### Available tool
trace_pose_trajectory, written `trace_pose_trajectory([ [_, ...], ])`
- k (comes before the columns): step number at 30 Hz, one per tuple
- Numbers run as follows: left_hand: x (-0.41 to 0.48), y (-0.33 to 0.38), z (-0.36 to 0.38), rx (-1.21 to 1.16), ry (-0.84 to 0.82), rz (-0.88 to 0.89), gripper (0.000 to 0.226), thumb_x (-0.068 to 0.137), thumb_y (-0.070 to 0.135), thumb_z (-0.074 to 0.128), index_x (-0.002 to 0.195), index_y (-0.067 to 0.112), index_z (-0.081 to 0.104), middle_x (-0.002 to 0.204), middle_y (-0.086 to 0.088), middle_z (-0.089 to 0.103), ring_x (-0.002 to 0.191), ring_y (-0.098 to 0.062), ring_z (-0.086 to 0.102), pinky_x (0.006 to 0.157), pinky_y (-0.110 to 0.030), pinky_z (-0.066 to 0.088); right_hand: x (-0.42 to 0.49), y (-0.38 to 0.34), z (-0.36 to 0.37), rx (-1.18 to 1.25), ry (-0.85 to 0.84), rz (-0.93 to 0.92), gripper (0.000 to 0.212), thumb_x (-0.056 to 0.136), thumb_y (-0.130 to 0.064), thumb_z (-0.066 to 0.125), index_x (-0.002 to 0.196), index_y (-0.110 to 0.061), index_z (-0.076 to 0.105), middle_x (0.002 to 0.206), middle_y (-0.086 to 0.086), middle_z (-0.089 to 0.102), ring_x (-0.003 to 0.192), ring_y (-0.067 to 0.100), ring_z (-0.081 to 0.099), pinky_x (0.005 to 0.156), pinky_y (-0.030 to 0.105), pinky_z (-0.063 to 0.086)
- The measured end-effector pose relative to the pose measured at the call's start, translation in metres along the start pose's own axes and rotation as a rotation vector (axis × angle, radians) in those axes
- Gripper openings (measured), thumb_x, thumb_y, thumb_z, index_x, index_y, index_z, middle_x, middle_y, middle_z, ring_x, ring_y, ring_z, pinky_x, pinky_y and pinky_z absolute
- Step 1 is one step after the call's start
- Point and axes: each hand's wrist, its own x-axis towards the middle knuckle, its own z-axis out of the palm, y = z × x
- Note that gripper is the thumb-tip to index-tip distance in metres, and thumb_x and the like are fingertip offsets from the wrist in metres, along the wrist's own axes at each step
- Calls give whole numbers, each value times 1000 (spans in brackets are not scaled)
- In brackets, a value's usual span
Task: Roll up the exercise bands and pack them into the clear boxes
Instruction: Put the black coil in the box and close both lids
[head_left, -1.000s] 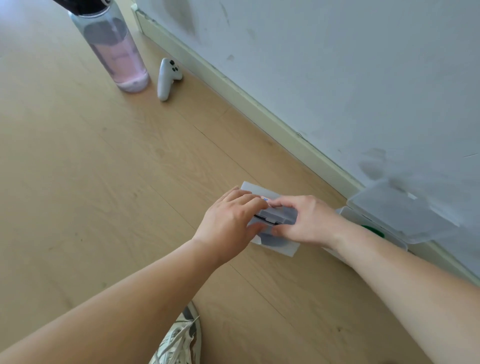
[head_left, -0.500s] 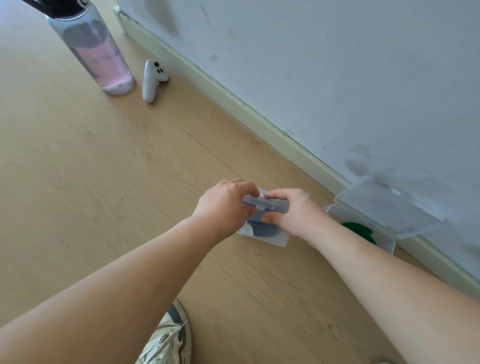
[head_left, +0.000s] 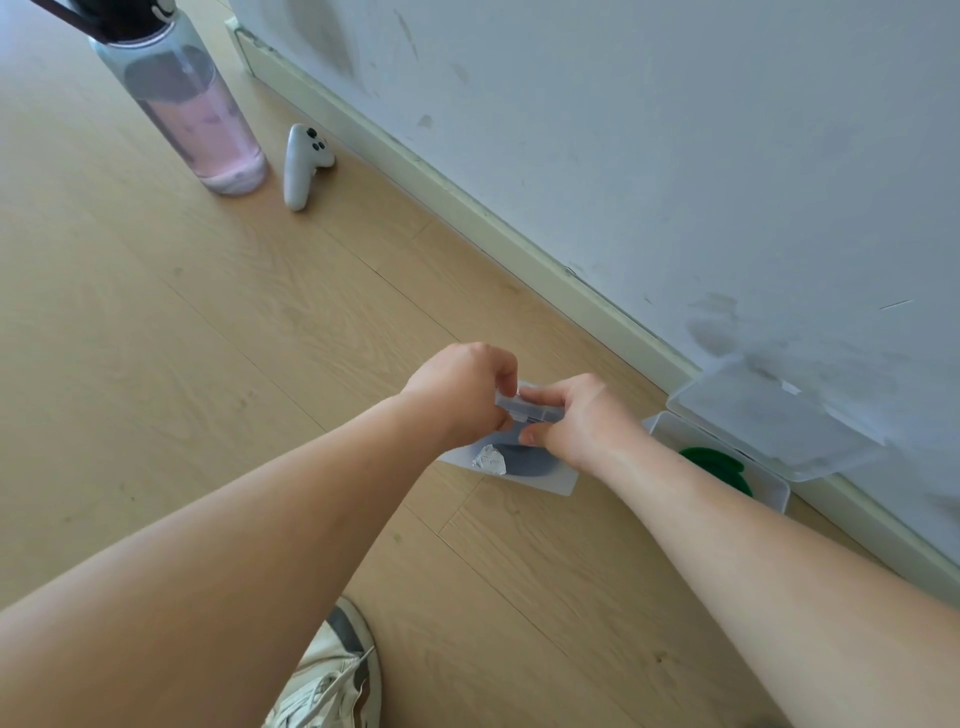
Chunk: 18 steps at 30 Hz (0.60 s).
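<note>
Evidently the small clear box (head_left: 550, 480) on the floor (head_left: 218, 332) is being closed. Its lid (head_left: 530, 410) is held tilted above it, and a rolled grey band (head_left: 524, 460) lies inside, under the lid. The left hand (head_left: 460, 395) has its fingers curled, pinching the lid's left end. The right hand (head_left: 587, 423) pinches the lid's right end between thumb and fingers.

Just right of this box a second box (head_left: 774, 491) stands open, with a green band (head_left: 717, 465) in it. Far to the left of the small box stand a water bottle (head_left: 202, 114) and a white controller (head_left: 304, 166).

The box looks like thin, light plastic: stiff, smooth enough to slip, and likely to crack if it is twisted. The lid is probably best gripped at its two front corners, as it is here, and pressed down evenly near the clasp. The band looks soft and springy, so it may uncoil and push the lid up. If so, a finger on the roll should tuck it back inside the rim. Being so light, the box could skid on the floor when pushed.
</note>
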Motion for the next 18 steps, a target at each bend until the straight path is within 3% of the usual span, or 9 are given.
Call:
trace_pose_trajectory([
  [4,-3,-6,3,-74,46,-8,23,81,24,83,93,27,63,84,10,55,78,-16,52,58,-26,37,2,1,-1,56,6,-6,53,85,-20,82,132,-40,67,139,-3,62,105,15,57,88,27,44],
  [7,-4,-10,6,-123,128,-9,28,82,29,83,106,23,69,93,5,63,85,-17,57,65,-27,41,7,1,-4,102,23,-27,47,85,-16,82,126,-37,72,129,-7,69,110,15,63,90,26,46],
  [12,-4,-15,19,-120,219,-27,59,91,39,74,144,24,52,142,3,53,128,-23,52,100,-40,49,17,2,-8,255,66,11,43,83,-12,84,122,-29,74,118,-6,73,107,19,69,102,38,54],
  [14,-1,-16,19,-128,206,-89,66,91,42,73,149,24,46,144,0,51,128,-25,53,99,-40,50,22,0,-11,267,75,32,44,81,-12,86,120,-27,75,117,-3,73,105,20,69,102,38,54],
  [18,8,-14,12,-85,159,-110,66,88,44,77,144,26,48,133,1,51,110,-23,59,87,-40,55,31,-4,-14,265,54,52,43,78,-9,88,118,-23,75,111,0,73,102,22,70,99,38,54],
])
